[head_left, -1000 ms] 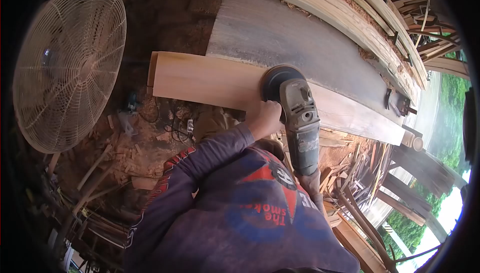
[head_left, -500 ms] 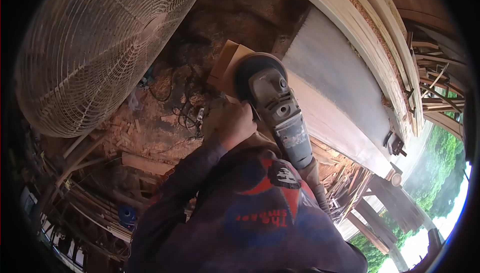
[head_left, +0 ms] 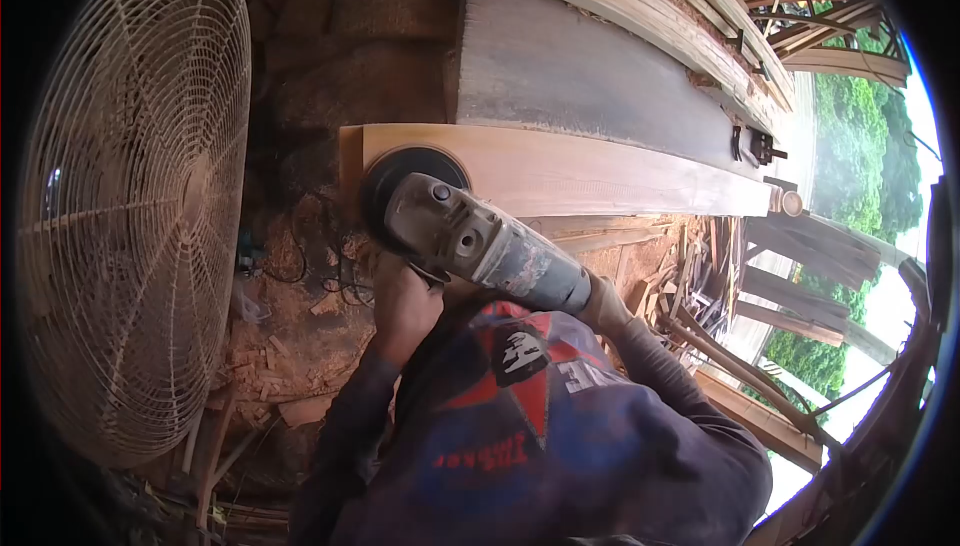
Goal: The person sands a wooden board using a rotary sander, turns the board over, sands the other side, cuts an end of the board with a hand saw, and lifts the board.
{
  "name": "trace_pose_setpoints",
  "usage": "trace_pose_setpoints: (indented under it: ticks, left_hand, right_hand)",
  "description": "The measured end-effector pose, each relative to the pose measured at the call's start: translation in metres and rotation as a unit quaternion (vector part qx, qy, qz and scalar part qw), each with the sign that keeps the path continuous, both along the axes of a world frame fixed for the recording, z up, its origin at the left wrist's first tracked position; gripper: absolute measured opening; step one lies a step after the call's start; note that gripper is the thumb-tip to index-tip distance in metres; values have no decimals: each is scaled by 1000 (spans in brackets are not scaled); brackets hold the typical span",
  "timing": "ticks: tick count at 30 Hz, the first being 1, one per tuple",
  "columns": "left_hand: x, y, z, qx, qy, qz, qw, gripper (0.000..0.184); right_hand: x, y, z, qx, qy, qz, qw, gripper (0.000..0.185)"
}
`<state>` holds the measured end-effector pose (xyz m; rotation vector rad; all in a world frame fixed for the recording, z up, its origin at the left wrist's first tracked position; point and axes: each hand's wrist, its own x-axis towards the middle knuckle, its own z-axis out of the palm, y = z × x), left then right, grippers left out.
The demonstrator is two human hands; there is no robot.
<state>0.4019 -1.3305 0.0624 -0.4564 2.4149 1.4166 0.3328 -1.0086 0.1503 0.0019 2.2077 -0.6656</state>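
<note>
An angle grinder (head_left: pixel 490 251) with a broad dark disc (head_left: pixel 375 196) lies over the left end of a long pale board (head_left: pixel 600 166). The disc covers part of that end; its contact with the wood is hidden from above. Close to the grinder's head, my left hand (head_left: pixel 408 298) is closed at its side, where a side handle would sit, mostly covered by the fingers. My right hand (head_left: pixel 603 306) wraps round the rear end of the grinder's body, partly hidden behind it.
A big dusty fan guard (head_left: pixel 190 196) stands at the left. Beyond the board lies a grey flat surface (head_left: pixel 590 76), with stacked timber (head_left: pixel 600 6) along its far edge. Wood scraps and shavings (head_left: pixel 280 366) cover the ground, near a dark cable (head_left: pixel 300 256).
The view has rotated, so the board now runs nearly level and the fan sits further left. The grinder points more to the left, its disc over the board's end. Both hands keep their hold.
</note>
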Motion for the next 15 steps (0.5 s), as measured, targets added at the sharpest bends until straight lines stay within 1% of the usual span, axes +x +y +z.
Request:
trace_pose_setpoints:
  ticks: [1,2,4,5,6,7,8,9,11,12,13,15]
  left_hand:
    - [-3,4,2,40,15,-26,999,33]
    - [-7,10,6,40,18,-31,999,33]
    - [-19,26,19,73,-21,-52,996,27]
    - [-22,35,17,73,-22,-59,995,27]
    - [-24,46,10,62,-64,-112,990,25]
    - [-28,55,10,50,-106,-166,979,25]
    - [-33,63,11,44,-118,-184,975,28]
    - [-38,72,9,43,-121,-193,973,28]
    - [-47,89,2,43,-94,-258,961,28]
    - [-56,96,8,44,-99,-266,958,27]
    - [-63,105,10,41,-102,-274,956,27]
    - [-77,123,11,22,-78,-314,946,29]
  right_hand:
    - [4,5,3,13,-8,-15,1000,82]
    - [8,11,7,13,-5,-20,1000,82]
    - [16,20,21,69,4,-33,997,78]
    - [30,43,15,69,3,-40,997,78]
    - [48,74,0,75,2,-50,996,75]
    - [55,79,0,81,1,-61,995,71]
    - [67,86,7,85,-11,-93,992,63]
    - [79,95,5,85,-14,-102,991,63]
    - [107,115,-2,37,22,-161,986,59]
    - [103,107,9,28,37,-151,987,56]
    - [104,107,15,25,34,-159,986,56]
    - [110,111,19,55,8,-225,973,54]
